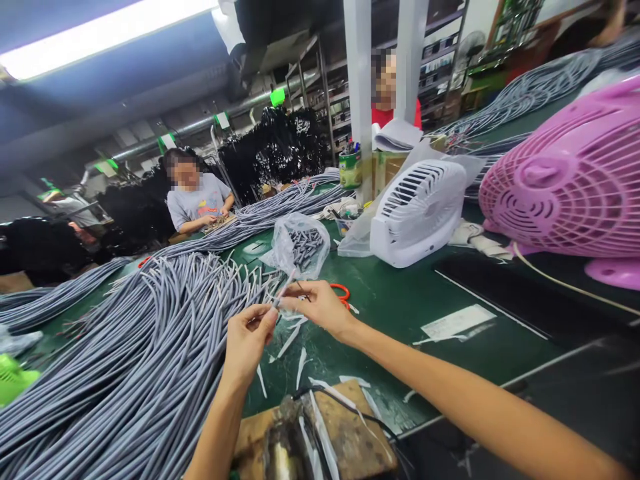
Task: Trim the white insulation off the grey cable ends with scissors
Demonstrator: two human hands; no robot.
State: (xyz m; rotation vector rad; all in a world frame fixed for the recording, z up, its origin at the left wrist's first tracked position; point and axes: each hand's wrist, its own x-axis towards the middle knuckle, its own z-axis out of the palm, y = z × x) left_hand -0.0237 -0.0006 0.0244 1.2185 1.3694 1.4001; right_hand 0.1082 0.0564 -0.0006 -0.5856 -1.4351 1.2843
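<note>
My left hand (249, 343) is closed, its thumb and forefinger pinching a thin grey cable (275, 304) near its end. Close against it, the fingers of my right hand (320, 308) are also closed in a pinch at the same cable end, where a pale strand sticks up. The exact contact between the fingertips is too small to make out. A large bundle of grey cables (165, 333) with whitish ends lies to the left of my hands. Just beyond them is a clear plastic bag (301, 245) of small grey cylindrical pieces. Orange-red scissor handles (341, 293) show behind my right hand.
A stained wooden block (350, 427) with a metal device stands at the near edge. White scraps (289, 341) lie on the green table (380, 353). A white fan (420, 213) and pink fan (565, 177) stand right. A person (197, 200) works across the table.
</note>
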